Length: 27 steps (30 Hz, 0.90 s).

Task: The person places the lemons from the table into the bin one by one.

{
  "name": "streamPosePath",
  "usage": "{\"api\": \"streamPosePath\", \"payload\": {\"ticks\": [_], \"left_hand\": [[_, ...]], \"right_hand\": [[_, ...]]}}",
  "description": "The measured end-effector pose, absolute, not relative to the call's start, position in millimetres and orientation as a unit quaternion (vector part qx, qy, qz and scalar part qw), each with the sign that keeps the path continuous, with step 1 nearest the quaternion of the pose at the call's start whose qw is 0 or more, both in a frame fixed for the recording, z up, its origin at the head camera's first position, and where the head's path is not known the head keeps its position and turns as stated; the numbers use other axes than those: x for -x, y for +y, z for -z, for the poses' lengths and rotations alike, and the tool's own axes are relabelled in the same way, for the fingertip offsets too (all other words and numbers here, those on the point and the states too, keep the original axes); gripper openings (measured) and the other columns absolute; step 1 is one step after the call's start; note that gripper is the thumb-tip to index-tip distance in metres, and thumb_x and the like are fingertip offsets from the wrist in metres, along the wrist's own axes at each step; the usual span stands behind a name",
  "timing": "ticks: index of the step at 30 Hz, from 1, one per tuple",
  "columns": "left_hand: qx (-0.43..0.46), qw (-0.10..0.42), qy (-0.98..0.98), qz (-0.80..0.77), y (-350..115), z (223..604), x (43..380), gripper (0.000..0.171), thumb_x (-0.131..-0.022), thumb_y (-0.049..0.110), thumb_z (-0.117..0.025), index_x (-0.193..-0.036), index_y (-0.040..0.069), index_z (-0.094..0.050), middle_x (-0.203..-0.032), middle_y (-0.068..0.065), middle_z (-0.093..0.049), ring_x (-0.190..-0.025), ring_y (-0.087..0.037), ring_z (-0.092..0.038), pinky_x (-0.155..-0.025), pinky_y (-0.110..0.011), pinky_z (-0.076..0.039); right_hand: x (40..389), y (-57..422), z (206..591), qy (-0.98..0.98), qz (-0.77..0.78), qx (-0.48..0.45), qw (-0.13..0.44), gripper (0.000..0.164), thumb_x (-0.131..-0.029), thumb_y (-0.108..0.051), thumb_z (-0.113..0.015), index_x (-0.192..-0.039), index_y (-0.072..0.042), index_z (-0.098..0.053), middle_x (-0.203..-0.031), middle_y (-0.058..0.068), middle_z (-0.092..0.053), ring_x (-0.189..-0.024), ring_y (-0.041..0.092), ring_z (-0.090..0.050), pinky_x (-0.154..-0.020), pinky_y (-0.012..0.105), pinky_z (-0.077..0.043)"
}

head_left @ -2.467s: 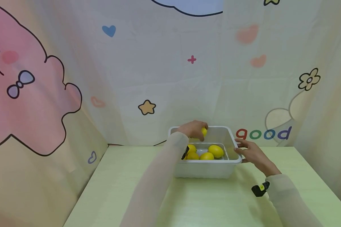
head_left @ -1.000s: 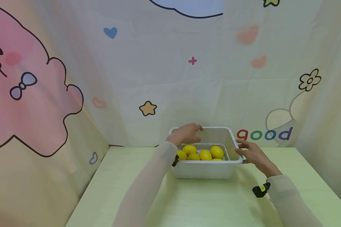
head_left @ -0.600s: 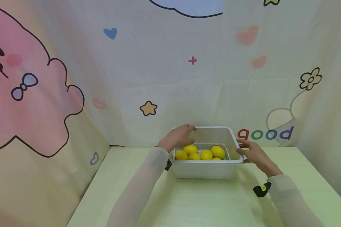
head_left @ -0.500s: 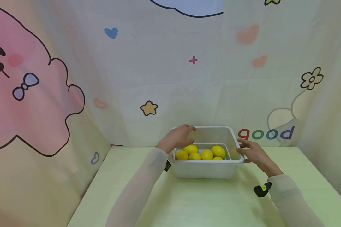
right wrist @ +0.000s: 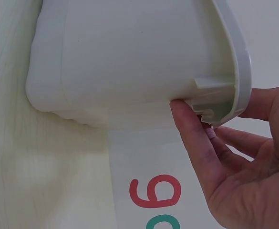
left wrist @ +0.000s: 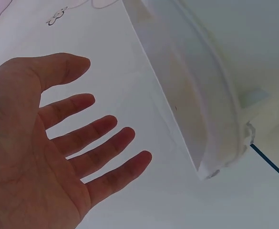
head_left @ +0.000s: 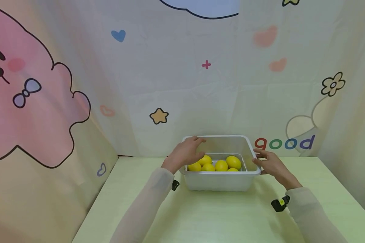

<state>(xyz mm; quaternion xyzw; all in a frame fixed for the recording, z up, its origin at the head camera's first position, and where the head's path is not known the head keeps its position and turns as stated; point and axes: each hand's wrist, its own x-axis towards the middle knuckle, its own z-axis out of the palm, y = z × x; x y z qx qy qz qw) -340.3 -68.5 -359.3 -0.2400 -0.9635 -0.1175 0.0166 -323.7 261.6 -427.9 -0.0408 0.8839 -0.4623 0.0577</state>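
Several yellow lemons lie in a white plastic bin at the back of the table. My left hand hovers over the bin's left side, with nothing in it. The left wrist view shows that same hand with its fingers spread and relaxed, apart from the bin wall. At the right rim, my right hand holds the bin. Up close in the right wrist view, digits of the right hand pinch the bin's rim from both sides. Part of the lemons is hidden by the front wall and the left hand.
A pale green table spreads in front of the bin. Behind it hangs a printed curtain with hearts, a star and the word "good", close to the bin's back wall. A small black device sits at the right wrist.
Earlier my left hand held a lemon above the bin; it let go of it inside. Since then the left hand has drawn back leftward and slightly down. My right hand has stayed at the rim.
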Motion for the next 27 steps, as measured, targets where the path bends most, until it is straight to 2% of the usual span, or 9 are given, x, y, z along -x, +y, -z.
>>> {"api": "streamPosePath", "payload": {"ticks": [3, 11, 16, 20, 27], "left_hand": [[0.232, 0.017, -0.964, 0.128, -72, 364, 337, 0.054, -0.096, 0.04, -0.058, -0.147, 0.027, -0.044, -0.153, 0.001, -0.042, -0.135, -0.023, -0.047, -0.109, -0.044, -0.045], [0.231, 0.046, -0.963, 0.131, -83, 368, 328, 0.056, -0.097, 0.038, -0.058, -0.148, 0.022, -0.043, -0.155, -0.001, -0.04, -0.138, -0.023, -0.045, -0.107, -0.045, -0.047], [0.235, 0.064, -0.96, 0.135, -89, 371, 324, 0.057, -0.097, 0.04, -0.057, -0.149, 0.021, -0.042, -0.156, -0.003, -0.038, -0.14, -0.026, -0.041, -0.11, -0.048, -0.044], [0.244, 0.076, -0.957, 0.135, -93, 374, 320, 0.058, -0.098, 0.042, -0.054, -0.15, 0.019, -0.04, -0.157, -0.006, -0.037, -0.143, -0.029, -0.037, -0.114, -0.048, -0.04], [0.234, 0.085, -0.961, 0.119, -93, 376, 311, 0.064, -0.098, 0.052, -0.047, -0.154, 0.023, -0.034, -0.162, -0.007, -0.029, -0.148, -0.034, -0.027, -0.119, -0.056, -0.028]], "right_hand": [[323, 261, 428, 0.886, 0.458, 0.036, 0.057, 0.071, -0.099, -0.029, -0.057, -0.155, -0.004, -0.022, -0.147, 0.032, -0.038, -0.123, 0.051, -0.051, -0.08, 0.041, -0.061], [325, 258, 426, 0.913, 0.402, 0.056, 0.026, 0.064, -0.099, -0.024, -0.055, -0.151, 0.004, -0.029, -0.142, 0.033, -0.043, -0.119, 0.05, -0.055, -0.075, 0.04, -0.062], [324, 254, 420, 0.938, 0.334, 0.084, -0.051, 0.059, -0.099, -0.027, -0.055, -0.147, 0.004, -0.038, -0.139, 0.032, -0.047, -0.117, 0.05, -0.057, -0.085, 0.053, -0.058], [318, 247, 411, 0.949, 0.278, 0.106, -0.105, 0.058, -0.099, -0.032, -0.055, -0.145, 0.001, -0.042, -0.144, 0.032, -0.042, -0.121, 0.053, -0.051, -0.095, 0.066, -0.047], [309, 228, 392, 0.95, 0.215, 0.171, -0.148, 0.059, -0.1, -0.039, -0.053, -0.147, -0.004, -0.042, -0.151, 0.029, -0.035, -0.128, 0.053, -0.044, -0.101, 0.07, -0.039]]}}
